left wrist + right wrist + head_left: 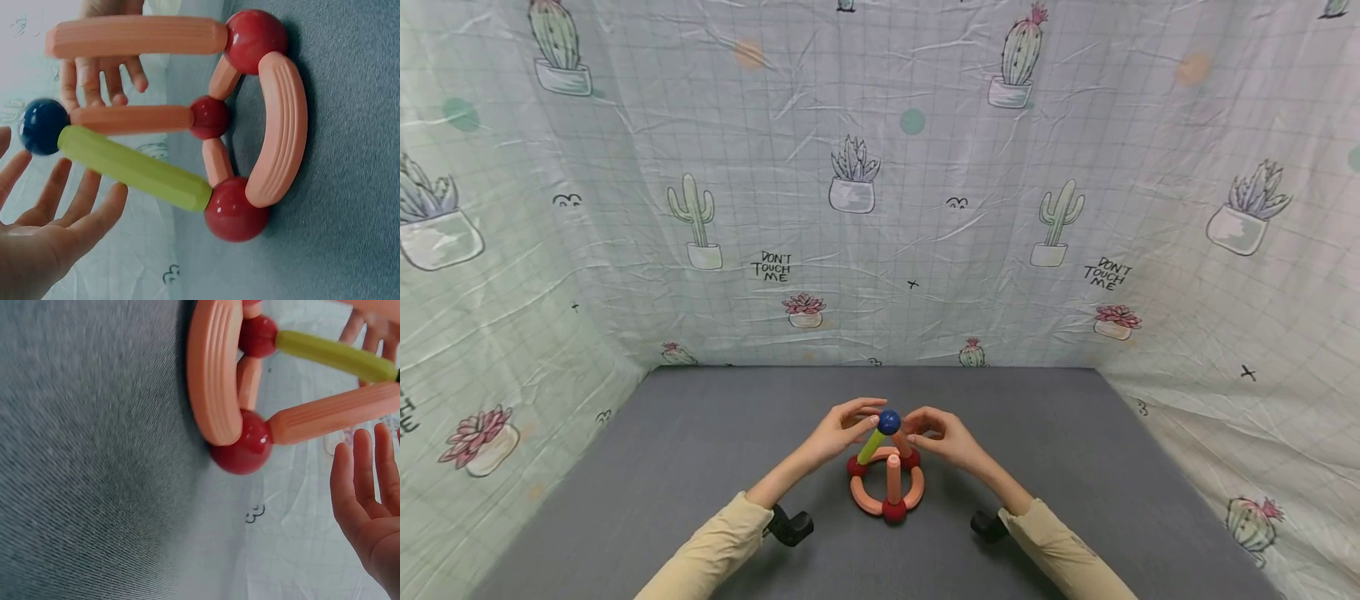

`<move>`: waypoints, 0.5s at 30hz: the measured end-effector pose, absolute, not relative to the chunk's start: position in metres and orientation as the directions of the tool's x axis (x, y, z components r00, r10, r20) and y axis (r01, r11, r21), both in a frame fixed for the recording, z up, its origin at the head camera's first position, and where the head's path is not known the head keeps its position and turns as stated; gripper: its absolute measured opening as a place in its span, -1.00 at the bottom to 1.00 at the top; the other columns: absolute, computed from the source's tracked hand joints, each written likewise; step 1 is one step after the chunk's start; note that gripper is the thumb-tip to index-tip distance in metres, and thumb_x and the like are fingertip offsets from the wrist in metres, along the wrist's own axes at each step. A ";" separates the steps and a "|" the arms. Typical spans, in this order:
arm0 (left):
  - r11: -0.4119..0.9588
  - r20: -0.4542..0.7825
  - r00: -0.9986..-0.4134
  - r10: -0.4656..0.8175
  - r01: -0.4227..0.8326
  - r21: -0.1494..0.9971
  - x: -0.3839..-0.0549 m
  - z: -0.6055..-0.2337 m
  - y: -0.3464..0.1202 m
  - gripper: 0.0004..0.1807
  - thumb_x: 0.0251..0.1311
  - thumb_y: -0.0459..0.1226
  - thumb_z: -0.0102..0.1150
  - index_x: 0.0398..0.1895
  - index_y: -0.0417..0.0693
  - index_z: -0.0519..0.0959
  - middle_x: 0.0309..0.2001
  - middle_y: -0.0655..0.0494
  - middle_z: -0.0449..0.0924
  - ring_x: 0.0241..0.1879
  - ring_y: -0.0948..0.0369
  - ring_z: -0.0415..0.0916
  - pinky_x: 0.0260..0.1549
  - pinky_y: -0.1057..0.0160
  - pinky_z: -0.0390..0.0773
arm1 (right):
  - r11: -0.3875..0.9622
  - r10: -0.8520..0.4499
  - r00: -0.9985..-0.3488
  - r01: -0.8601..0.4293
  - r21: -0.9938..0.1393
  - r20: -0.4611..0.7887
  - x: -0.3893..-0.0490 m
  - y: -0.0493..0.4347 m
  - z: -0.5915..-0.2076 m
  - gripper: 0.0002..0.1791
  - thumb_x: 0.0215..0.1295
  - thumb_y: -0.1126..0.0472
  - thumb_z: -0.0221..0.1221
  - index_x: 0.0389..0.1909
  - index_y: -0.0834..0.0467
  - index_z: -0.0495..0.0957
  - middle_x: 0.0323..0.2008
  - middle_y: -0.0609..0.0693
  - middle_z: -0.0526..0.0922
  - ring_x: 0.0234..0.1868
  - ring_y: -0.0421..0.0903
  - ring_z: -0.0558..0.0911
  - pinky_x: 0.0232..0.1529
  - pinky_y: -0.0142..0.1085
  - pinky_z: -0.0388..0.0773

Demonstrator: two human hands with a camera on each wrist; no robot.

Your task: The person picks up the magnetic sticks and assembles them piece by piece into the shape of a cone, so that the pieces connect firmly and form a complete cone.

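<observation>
A magnetic stick-and-ball frame stands on the grey table, its ring of curved orange sticks (pixel 287 128) joined by red balls (pixel 237 209). A green stick (pixel 137 169) and an orange stick (pixel 134 119) lean together under a blue ball (pixel 889 422). Another orange stick (pixel 892 479) stands upright at the front with its top end bare. My left hand (pixel 848 425) is at the blue ball's left, fingertips close to it; contact is unclear. Beside the leaning orange stick, my right hand (pixel 945 435) has its fingers spread loosely, holding nothing visible.
The dark grey table (pixel 737 433) extends around the frame. Behind and at both sides hangs a pale cloth (pixel 910 233) printed with cacti. Black wrist devices (pixel 792 527) sit below both forearms, near the tabletop.
</observation>
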State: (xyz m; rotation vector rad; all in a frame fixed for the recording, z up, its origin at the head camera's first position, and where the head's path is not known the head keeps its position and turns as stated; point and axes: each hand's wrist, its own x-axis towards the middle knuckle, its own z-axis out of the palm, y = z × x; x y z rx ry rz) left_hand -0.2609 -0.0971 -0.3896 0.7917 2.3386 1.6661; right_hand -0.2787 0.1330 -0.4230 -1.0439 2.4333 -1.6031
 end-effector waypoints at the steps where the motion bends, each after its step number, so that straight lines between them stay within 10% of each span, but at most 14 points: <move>1: 0.235 0.167 -0.841 0.514 0.325 0.916 -0.260 -0.390 -0.096 -0.59 0.31 -0.27 -0.15 0.21 -0.15 0.29 0.10 -0.24 0.37 0.05 -0.10 0.40 -0.12 -0.01 0.48 | 0.229 -0.558 -0.769 -0.505 -0.832 0.313 -0.279 0.134 -0.425 -0.71 0.20 0.34 0.08 -0.06 0.36 0.42 -0.16 0.32 0.53 -0.17 0.08 0.55 -0.17 -0.28 0.50; 15: 0.272 0.119 -0.828 0.548 0.310 0.911 -0.273 -0.395 -0.094 -0.63 0.30 -0.26 -0.13 0.15 -0.15 0.36 0.01 -0.21 0.47 0.02 -0.06 0.42 -0.12 -0.08 0.47 | 0.083 -0.684 -0.691 -0.391 -0.917 0.233 -0.264 0.132 -0.441 -0.61 0.22 0.23 0.08 -0.01 0.40 0.39 -0.07 0.34 0.49 -0.14 -0.20 0.57 -0.12 -0.30 0.50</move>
